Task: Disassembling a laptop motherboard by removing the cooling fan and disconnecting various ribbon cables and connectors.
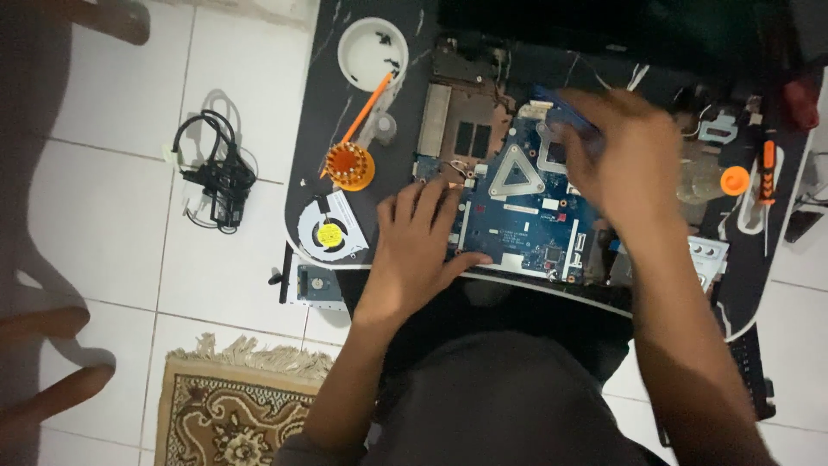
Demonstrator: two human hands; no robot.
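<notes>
An opened laptop base with a blue circuit board (526,220) lies on a small dark table (321,112). My left hand (420,242) rests flat on the board's left edge, fingers spread, holding nothing. My right hand (623,164) hovers over the board's upper right part, blurred, fingers closed on a small blue tool (556,110) whose tip points at the board. A grey triangular bracket (516,171) sits on the board between my hands.
On the table stand a white bowl (373,52) with small screws, an orange screwdriver (366,108), an orange bit holder (349,166), a cooling fan (330,231) and another orange-black screwdriver (767,173). A black power adapter (220,181) and a patterned rug (233,414) lie on the tiled floor.
</notes>
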